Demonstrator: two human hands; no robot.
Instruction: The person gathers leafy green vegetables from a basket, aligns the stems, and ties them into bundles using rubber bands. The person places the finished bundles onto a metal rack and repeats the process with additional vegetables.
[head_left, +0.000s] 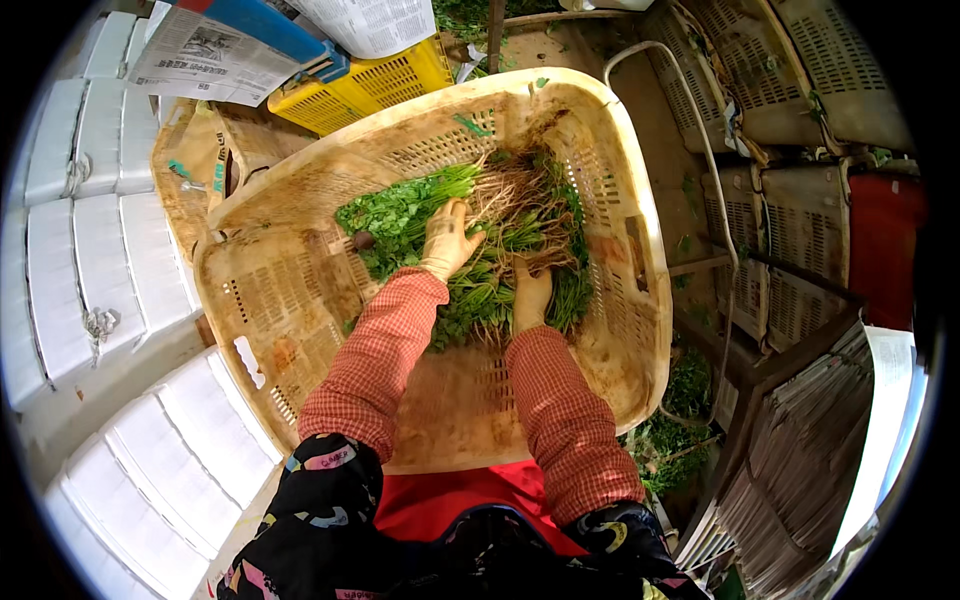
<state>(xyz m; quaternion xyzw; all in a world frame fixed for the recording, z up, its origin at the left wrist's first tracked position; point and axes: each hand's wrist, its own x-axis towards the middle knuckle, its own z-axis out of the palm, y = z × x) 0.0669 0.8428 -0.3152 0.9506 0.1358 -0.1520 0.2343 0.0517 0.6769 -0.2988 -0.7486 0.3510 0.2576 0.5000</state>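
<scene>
A large, stained cream plastic basket (442, 442) with slotted walls stands before me. Inside lies a heap of leafy green herbs (397, 202) that look like coriander, with leaves at left and pale brown roots (517, 191) at right. My left hand (447, 238), in a pale glove, is on the stems, thumb spread from the fingers. Lower and to the right, my right hand (531, 296), which also looks gloved, reaches into the roots; its fingertips are hidden among them. Whether either hand grips a bunch cannot be told. A dark round thing (364, 240) sits on the leaves.
White foam boxes (82, 247) are stacked along the left. Behind the basket are a yellow crate (390, 79) and printed newspaper sheets (217, 56). At right stand a bent metal tube (709, 150), slotted crates (802, 217), a red container (889, 240) and a newspaper stack (795, 442).
</scene>
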